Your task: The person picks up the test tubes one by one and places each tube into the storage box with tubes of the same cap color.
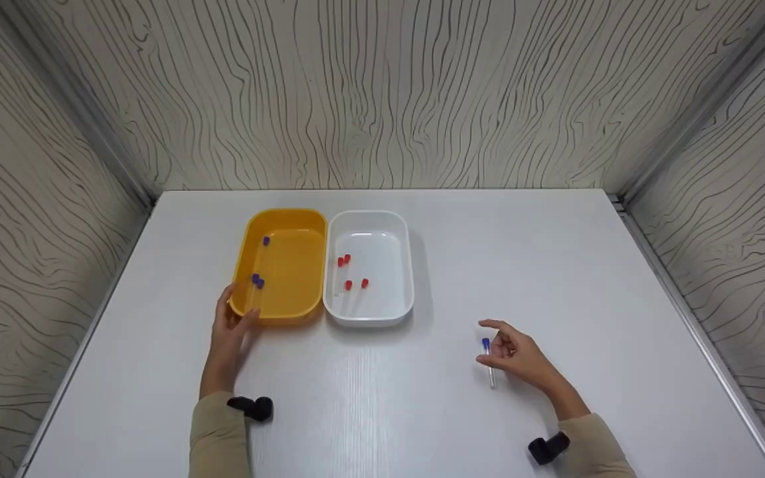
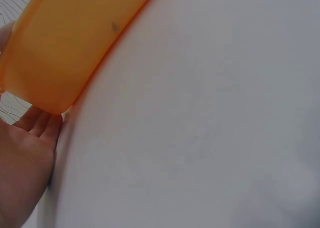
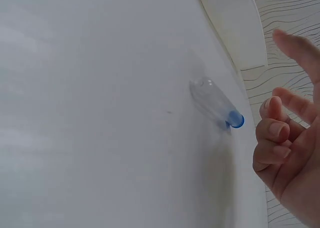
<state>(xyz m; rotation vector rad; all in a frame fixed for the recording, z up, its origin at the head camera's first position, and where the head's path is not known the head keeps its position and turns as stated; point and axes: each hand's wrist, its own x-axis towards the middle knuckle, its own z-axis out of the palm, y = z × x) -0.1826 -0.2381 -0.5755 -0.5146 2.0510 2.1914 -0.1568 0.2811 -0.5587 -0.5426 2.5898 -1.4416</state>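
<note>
At its near left corner, the yellow tray (image 1: 296,265) is held by my left hand (image 1: 225,342), thumb and fingers on either side of the rim. Three small clear tubes with blue caps (image 1: 265,241) lie inside it along the left. My right hand (image 1: 520,355) hovers over a single blue-capped tube (image 1: 492,377) on the table, thumb and index finger spread and the other fingers bent. In the right wrist view that tube (image 3: 212,101) lies apart from the fingers, and nothing is in the hand.
A white tray (image 1: 388,285) stands right against the yellow one and contains several red-capped tubes (image 1: 348,285). Both trays sit on a white table (image 1: 522,252). Wood-patterned panels (image 1: 369,93) enclose its back and sides.
</note>
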